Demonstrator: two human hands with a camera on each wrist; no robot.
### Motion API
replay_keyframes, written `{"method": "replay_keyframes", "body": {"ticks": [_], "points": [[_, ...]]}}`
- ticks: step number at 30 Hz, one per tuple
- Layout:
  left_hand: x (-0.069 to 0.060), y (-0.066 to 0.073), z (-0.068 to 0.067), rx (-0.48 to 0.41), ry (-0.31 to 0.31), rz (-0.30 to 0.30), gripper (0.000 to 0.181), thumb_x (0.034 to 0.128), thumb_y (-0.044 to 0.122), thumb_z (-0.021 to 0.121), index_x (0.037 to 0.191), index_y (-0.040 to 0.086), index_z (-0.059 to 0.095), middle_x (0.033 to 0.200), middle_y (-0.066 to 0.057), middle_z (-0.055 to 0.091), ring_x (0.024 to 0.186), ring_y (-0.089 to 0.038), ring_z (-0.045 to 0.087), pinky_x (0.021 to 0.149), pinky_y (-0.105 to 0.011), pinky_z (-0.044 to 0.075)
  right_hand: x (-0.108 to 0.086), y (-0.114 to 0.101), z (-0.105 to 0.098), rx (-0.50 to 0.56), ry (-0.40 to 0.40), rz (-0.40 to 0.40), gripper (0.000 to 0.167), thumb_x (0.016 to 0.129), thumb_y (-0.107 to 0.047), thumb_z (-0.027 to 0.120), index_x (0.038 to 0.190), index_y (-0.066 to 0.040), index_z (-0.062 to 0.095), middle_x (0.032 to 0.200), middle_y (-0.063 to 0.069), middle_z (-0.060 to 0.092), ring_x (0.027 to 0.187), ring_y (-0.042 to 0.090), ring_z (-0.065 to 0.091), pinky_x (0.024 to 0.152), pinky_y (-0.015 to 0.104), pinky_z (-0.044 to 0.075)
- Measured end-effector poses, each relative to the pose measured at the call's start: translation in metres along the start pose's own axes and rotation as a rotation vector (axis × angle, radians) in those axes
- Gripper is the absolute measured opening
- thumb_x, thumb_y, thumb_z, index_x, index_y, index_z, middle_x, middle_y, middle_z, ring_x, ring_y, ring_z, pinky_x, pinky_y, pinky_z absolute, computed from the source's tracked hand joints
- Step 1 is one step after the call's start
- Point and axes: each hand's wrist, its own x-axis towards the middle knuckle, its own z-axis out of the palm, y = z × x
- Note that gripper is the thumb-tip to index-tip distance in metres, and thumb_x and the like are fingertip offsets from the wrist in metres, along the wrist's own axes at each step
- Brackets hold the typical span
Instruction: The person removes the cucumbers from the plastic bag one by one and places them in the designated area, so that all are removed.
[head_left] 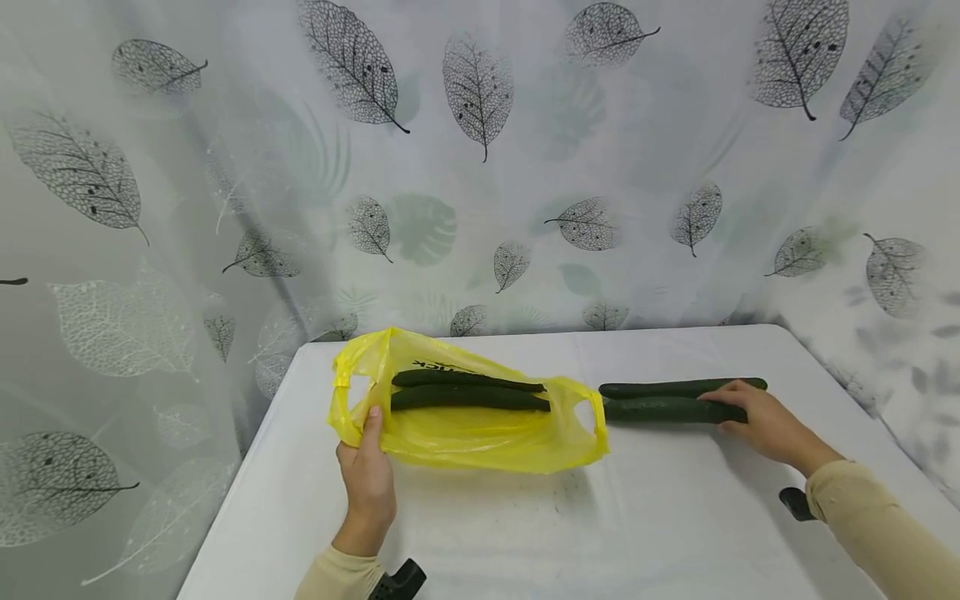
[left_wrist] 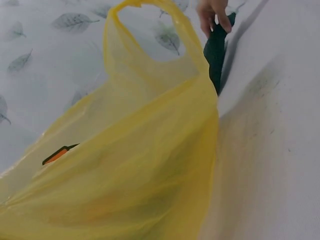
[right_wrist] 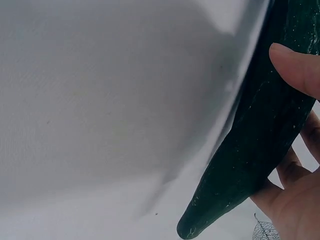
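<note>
A yellow plastic carrier bag lies sideways on the table, its mouth spread toward me and a handle loop at each end. Inside it are two long dark green cucumbers, side by side. My left hand grips the bag's left end, thumb over the edge; its other fingers are mostly hidden. To the right, my right hand holds one cucumber near its right end, thumb on one side and fingers on the other in the right wrist view. That cucumber's left tip meets the bag's right handle. Another cucumber lies just behind it.
The table has a white cover. Behind it hangs a leaf-printed curtain, with more of that cloth at both sides. Dark wrist devices show by both sleeves, one near the left sleeve.
</note>
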Motion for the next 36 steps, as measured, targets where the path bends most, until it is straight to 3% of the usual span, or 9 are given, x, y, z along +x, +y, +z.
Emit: {"method": "replay_keyframes", "body": {"ticks": [14, 25, 36], "points": [[-0.001, 0.001, -0.001, -0.007, -0.006, -0.012, 0.040, 0.1090, 0.023, 0.047, 0.137, -0.005, 0.045, 0.117, -0.006, 0.057, 0.106, -0.016, 0.054, 0.097, -0.024, 0.042, 0.004, 0.010, 0.010, -0.048, -0.002, -0.006, 0.048, 0.085, 0.001, 0.076, 0.131, 0.003, 0.061, 0.124, 0.030, 0.051, 0.110, 0.055, 0.054, 0.085, 0.066, 0.048], [0.000, 0.001, -0.001, -0.012, -0.010, -0.014, 0.039, 0.1093, 0.022, 0.046, 0.138, -0.004, 0.046, 0.118, -0.007, 0.057, 0.109, -0.017, 0.054, 0.099, -0.025, 0.041, 0.004, 0.012, 0.017, -0.069, 0.071, -0.030, 0.047, 0.078, 0.006, 0.080, 0.122, 0.007, 0.063, 0.118, 0.031, 0.057, 0.113, 0.056, 0.051, 0.091, 0.067, 0.043], [0.001, -0.002, -0.001, -0.025, -0.027, -0.021, 0.038, 0.1094, 0.023, 0.045, 0.138, -0.003, 0.044, 0.119, -0.007, 0.055, 0.110, -0.018, 0.053, 0.101, -0.026, 0.040, 0.001, 0.014, 0.010, -0.057, 0.061, 0.063, 0.046, 0.082, -0.002, 0.078, 0.123, 0.010, 0.061, 0.122, 0.036, 0.053, 0.114, 0.057, 0.049, 0.094, 0.068, 0.040]]}}
